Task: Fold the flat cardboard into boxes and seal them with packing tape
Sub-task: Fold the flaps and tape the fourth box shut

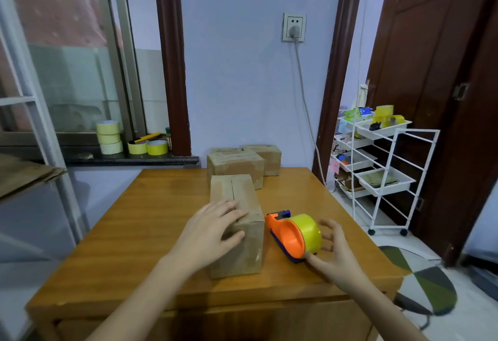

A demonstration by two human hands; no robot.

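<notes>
Just at the near corner of the front cardboard box (237,222), the left hand (213,230) makes its grip: fingers lie flat over the top flaps and the thumb wraps down onto the near face, pressing the box closed. A seam between the flaps runs along the top, away from the fingers. The right hand (332,254) is spread, fingers apart and slightly curved, cupping the yellow roll's far side; its thumb touches the base of the tape dispenser (295,235), but the grip has not closed round it. This orange dispenser lies on the wooden surface (151,219) just beside the box's right side. Two more closed boxes (237,164) stand behind, near the wall. Spare tape rolls (109,137) sit on the window ledge at left, and a white wire cart (382,168) stands at right.
</notes>
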